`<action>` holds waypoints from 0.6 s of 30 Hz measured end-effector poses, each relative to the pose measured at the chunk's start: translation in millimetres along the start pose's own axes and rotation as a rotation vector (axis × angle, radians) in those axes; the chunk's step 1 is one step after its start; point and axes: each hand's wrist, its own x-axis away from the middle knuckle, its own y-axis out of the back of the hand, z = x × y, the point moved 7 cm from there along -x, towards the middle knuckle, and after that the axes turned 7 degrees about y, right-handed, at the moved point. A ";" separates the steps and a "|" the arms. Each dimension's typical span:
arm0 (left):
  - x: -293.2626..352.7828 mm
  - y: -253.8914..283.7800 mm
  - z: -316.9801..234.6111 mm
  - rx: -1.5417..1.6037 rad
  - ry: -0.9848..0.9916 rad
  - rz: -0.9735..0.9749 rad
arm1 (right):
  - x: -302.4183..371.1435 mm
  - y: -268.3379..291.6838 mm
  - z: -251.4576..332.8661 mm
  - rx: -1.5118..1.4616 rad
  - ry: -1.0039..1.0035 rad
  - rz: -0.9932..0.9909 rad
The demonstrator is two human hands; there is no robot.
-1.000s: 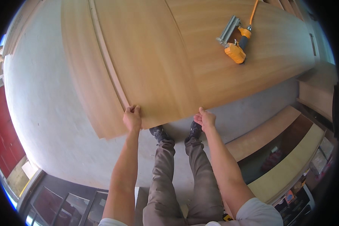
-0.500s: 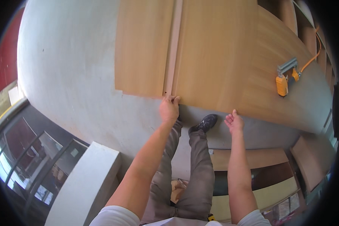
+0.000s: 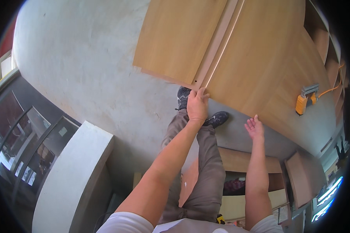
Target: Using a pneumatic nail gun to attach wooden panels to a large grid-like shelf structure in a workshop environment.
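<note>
A broad wood-grain panel (image 3: 252,58) stretches away in front of me. Along its left side runs a narrow pale strip (image 3: 214,50) with a small dark hole near its close end, and a bright line shows between strip and panel. Left of the strip lies a narrower wood-grain panel (image 3: 179,39). My left hand (image 3: 198,106) is closed on the near end by the strip, its fingertips on the broad panel's corner. Farther right, my right hand (image 3: 255,128) has its fingers apart, with the thumb tip at the panel's near edge; it grips nothing visible.
An orange nail gun (image 3: 301,104) with an orange hose rests on wood at the right. A white slab-topped block (image 3: 72,163) stands lower left, beside dark metal railings (image 3: 39,143). Wooden boxes (image 3: 303,178) sit lower right. My shoes (image 3: 217,119) are just below the panels' edge.
My view has turned, so the panels slant rightward. Both hands appear farther right, the left one still at the strip's end. A bright line now shows beside the strip, and my other shoe has come into sight.
</note>
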 end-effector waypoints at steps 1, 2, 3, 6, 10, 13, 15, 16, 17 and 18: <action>-0.7 1.8 1.6 0.010 -0.003 -0.008 | -0.2 -1.2 -1.0 0.008 -0.001 0.001; -1.2 3.3 3.8 0.011 0.003 -0.010 | -0.3 -3.1 -2.9 0.002 -0.002 0.007; -1.2 5.9 4.0 -0.026 -0.018 -0.031 | -0.4 -4.8 -5.5 -0.005 -0.004 0.013; -0.9 9.0 -0.5 -0.069 -0.046 -0.032 | -3.4 -2.0 -7.1 -0.033 0.008 0.007; -6.7 0.9 -12.4 -0.207 -0.214 0.088 | -6.1 5.1 -7.1 -0.078 0.033 0.019; -8.1 -13.7 -11.3 -0.404 -0.348 0.285 | -3.3 4.2 -2.5 -0.017 0.051 0.046; -13.0 -10.8 -8.2 -0.492 -0.399 0.308 | -4.8 0.9 -6.2 -0.003 0.043 0.048; -25.8 -5.5 10.4 -0.564 -0.485 0.241 | 0.8 -18.1 -13.8 -0.002 0.025 0.064; -22.8 -11.4 0.0 -0.609 -0.447 0.284 | -0.6 -9.0 -12.7 -0.002 0.027 0.028; -26.4 -4.1 1.2 -0.650 -0.509 0.241 | 5.1 -19.1 -14.4 -0.011 0.018 0.031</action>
